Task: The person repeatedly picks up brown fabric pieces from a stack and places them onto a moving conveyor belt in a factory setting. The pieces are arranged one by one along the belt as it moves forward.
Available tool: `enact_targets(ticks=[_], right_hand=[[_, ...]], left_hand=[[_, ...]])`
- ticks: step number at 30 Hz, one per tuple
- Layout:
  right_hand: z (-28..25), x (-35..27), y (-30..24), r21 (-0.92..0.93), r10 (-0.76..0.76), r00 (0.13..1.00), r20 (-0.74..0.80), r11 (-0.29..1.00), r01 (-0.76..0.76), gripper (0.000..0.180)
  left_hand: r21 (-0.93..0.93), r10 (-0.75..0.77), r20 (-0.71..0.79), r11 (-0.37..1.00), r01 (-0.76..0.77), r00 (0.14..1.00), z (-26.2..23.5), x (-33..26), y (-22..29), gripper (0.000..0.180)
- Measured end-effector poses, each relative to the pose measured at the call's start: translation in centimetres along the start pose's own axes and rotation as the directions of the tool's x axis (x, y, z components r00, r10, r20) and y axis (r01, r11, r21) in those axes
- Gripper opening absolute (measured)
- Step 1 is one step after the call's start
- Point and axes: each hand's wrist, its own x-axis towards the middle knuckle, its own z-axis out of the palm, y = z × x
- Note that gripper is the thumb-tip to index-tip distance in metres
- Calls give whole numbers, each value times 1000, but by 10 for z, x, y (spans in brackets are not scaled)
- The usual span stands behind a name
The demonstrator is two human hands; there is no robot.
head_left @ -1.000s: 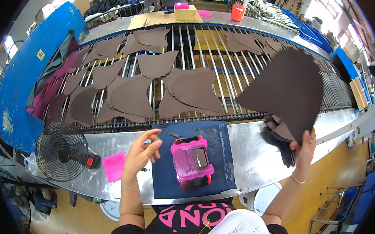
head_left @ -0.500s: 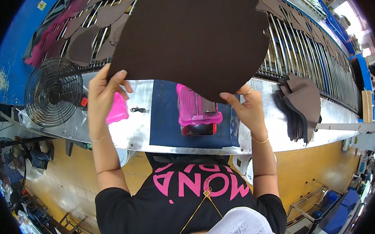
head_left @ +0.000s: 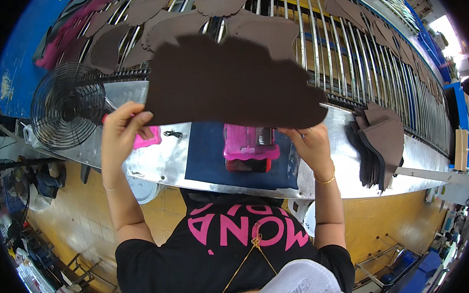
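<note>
A dark brown cut fabric panel [head_left: 231, 87] is held up in front of me, over the far side of the metal table. My left hand [head_left: 128, 126] pinches its lower left corner between thumb and fingers. At the lower right edge my right hand [head_left: 308, 142] grips the panel, its fingertips partly hidden behind the fabric. Below the panel, a pink plastic tray-like holder [head_left: 250, 151] and a red-and-black object [head_left: 246, 165] rest on a dark blue sheet [head_left: 214, 172]. A second pink item [head_left: 149, 138] lies by my left hand, partly covered by it.
Beyond the table, a rack of metal bars [head_left: 348, 69] carries several brown cut pieces [head_left: 223, 1]. A round wire fan [head_left: 68, 111] stands at left. At right lies a stack of dark panels [head_left: 382, 143]. A small black cable [head_left: 173, 134] sits near the pink item.
The brown panel has come down and its far edge has folded or tilted toward me, uncovering pieces on the rack. My left hand moved slightly left and down; the right hand moved slightly down.
</note>
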Motion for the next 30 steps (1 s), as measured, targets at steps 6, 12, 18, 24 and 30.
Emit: enact_targets(ticks=[6, 12, 18, 24, 30], right_hand=[[-30, -63, 28, -87, 292, 955, -56, 951, -296, 14], [-79, -123, 33, 4, 520, 819, -241, 845, -535, 8], [-165, -146, 3, 151, 633, 667, -393, 760, -632, 13], [-215, -92, 40, 52, 620, 602, -503, 717, -695, 30], [-217, -29, 201, 170, 660, 649, -379, 739, -652, 38]], left_hand=[[225, -5, 240, 973, -51, 971, 64, 19, 10, 7], [292, 322, 486, 816, -499, 812, 121, 43, 30, 14], [236, 393, 717, 640, -731, 575, 185, 63, 47, 14], [147, 434, 460, 823, -549, 774, 174, 87, 67, 31], [205, 221, 154, 946, -250, 963, 111, 76, 44, 33]])
